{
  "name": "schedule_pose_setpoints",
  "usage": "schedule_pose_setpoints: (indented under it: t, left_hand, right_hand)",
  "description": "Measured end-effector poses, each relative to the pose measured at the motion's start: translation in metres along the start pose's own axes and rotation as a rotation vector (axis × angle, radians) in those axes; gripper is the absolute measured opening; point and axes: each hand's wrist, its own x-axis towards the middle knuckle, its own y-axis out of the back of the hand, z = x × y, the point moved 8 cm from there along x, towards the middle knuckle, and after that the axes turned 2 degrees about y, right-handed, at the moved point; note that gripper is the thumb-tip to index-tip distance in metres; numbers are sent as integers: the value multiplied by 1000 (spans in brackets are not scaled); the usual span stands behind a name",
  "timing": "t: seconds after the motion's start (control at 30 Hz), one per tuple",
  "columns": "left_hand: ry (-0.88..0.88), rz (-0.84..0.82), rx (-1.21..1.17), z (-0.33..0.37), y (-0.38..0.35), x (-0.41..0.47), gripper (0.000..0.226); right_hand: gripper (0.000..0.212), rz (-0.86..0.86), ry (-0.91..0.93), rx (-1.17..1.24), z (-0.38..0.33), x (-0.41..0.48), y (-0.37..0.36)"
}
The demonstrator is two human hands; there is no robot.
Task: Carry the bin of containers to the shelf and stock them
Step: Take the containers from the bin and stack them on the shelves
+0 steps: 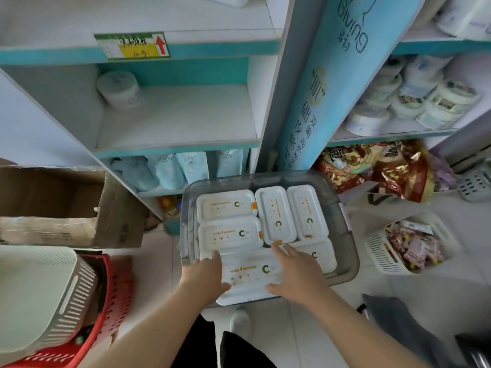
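A clear grey plastic bin [348,243] rests on the floor in front of the white and teal shelf [175,120]. Several flat white containers with orange print lie in it. The nearest container [249,274] is tilted up over the bin's front rim. My left hand [204,274] grips its left end and my right hand [297,272] grips its right end. Other containers [225,205] lie flat behind it. The middle shelf level holds only one white tub [118,88] at the back left.
An open cardboard box [53,205] and a red basket [111,301] with a grey bin [39,293] stand at left. Right of the bin are a white basket of packets [409,245], snack bags [377,166] and a blue shelf panel [332,75]. White tubs [414,102] fill the right shelf.
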Motion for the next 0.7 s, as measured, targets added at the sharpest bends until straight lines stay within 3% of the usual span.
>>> schedule_pose_setpoints:
  t: [0.1, 0.27, 0.53, 0.7]
  left_hand:
    - [22, -31, -88, 1, -7, 7, 85]
    - [20, -84, -357, 0, -15, 13, 58]
    - [16, 26, -506, -9, 8, 7, 66]
    - [24, 124, -566, -18, 49, -2, 65]
  right_hand:
    - [101, -21, -22, 13, 1, 6, -6]
    - [100, -70, -50, 133, 4, 10, -19]
    - [86, -50, -76, 343, 12, 7, -6]
    - [84, 41, -44, 349, 3, 1, 44]
